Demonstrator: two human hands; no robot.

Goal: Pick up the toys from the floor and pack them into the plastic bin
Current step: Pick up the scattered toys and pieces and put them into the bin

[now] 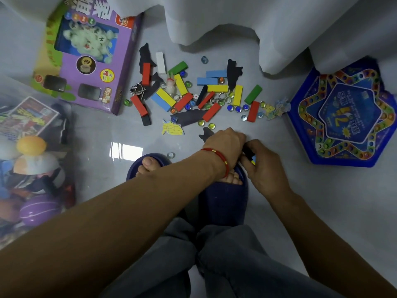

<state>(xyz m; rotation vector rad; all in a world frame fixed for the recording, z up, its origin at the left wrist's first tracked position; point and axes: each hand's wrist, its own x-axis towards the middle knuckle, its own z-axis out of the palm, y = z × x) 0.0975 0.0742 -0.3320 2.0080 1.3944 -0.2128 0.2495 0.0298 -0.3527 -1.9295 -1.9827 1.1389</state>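
**Toys gathered at the feet, bin at the left edge**

Bare grey floor (103, 134) is seen between the scattered toys and the clear plastic bin (64, 117), and more of it lies to the right of the feet. The space is bounded above by white curtain folds (279, 29), on the left by a purple game box (92, 54) and on the right by a blue star-shaped game board (343, 117).

The pile of coloured blocks (165, 97), glass marbles (238, 109), dark cardboard pieces (189, 117) and a small rabbit figure (170, 84) lies just beyond both hands. The left hand (225, 143) is curled, knuckles up, beside a dark piece on the floor; what it grips cannot be told. A small dark item with blue and yellow (252, 158) is pinched in the right hand (264, 166), which touches the left.

Inside the bin are seen a purple ball (38, 211), an orange and white toy (32, 155) and a printed box (28, 117).
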